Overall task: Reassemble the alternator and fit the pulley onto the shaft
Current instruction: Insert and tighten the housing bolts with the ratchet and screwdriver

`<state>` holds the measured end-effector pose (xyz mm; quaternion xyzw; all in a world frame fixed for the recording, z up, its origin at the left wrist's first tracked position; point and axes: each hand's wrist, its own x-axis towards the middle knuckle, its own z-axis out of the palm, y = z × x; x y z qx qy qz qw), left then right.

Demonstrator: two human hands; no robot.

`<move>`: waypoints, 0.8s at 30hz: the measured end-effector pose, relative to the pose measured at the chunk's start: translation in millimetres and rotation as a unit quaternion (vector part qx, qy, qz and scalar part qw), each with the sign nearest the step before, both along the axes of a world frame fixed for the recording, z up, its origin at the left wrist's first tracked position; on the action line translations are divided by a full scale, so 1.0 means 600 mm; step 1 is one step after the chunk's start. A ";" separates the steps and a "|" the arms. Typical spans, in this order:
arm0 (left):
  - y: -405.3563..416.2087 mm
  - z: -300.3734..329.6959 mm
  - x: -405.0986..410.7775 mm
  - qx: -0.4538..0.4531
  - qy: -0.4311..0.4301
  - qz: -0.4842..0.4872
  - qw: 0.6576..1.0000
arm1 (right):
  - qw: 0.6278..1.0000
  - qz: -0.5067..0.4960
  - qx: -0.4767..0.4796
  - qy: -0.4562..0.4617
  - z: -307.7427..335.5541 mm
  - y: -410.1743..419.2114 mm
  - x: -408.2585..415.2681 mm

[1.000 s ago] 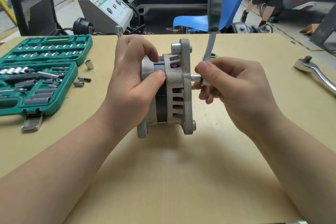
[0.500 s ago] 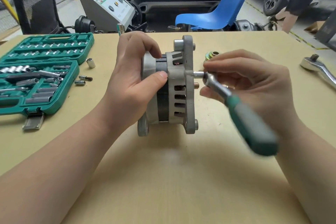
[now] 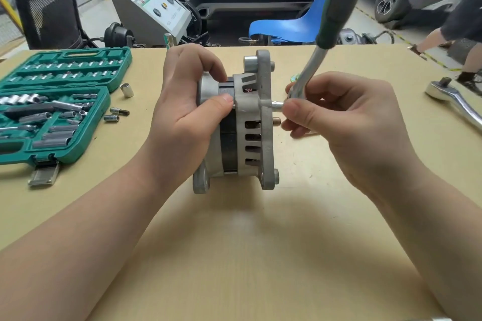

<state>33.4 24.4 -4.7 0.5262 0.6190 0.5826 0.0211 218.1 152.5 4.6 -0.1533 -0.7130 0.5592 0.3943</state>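
The grey alternator (image 3: 257, 135) stands on edge in the middle of the tan table, its slotted housing facing right. My left hand (image 3: 182, 114) grips its left side, thumb on the dark stator band. My right hand (image 3: 344, 112) pinches the head of a small ratchet (image 3: 317, 65), whose green handle points up and away. The ratchet's socket (image 3: 277, 105) sits on a through-bolt at the housing's right face. A copper-coloured stud (image 3: 276, 120) sticks out just below it. A yellowish nut-like part (image 3: 295, 77) lies behind my right hand, mostly hidden.
An open green socket case (image 3: 65, 109) lies at the left, with a loose socket (image 3: 127, 90) and two bits (image 3: 116, 114) beside it. A large chrome ratchet (image 3: 455, 100) lies at the right edge. A blue chair (image 3: 289, 26), cars and a walking person are beyond the table.
The ratchet handle swung from upright down toward me and back up to upright, while its socket stayed on the bolt. My left hand kept its hold on the alternator.
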 end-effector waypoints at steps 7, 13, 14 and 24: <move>0.004 0.000 0.002 0.004 0.016 0.019 1.000 | 0.983 0.052 -0.173 -0.015 -0.007 0.010 -0.011; 0.005 -0.004 -0.001 0.005 0.035 0.022 0.999 | 0.998 0.031 -0.045 -0.010 -0.014 0.022 -0.002; 0.004 -0.004 -0.002 0.003 0.038 0.021 0.999 | 0.999 0.028 -0.020 0.001 -0.015 0.021 0.001; 0.003 0.001 0.002 -0.004 0.030 0.022 0.999 | 0.983 0.011 0.181 0.032 -0.023 0.019 0.007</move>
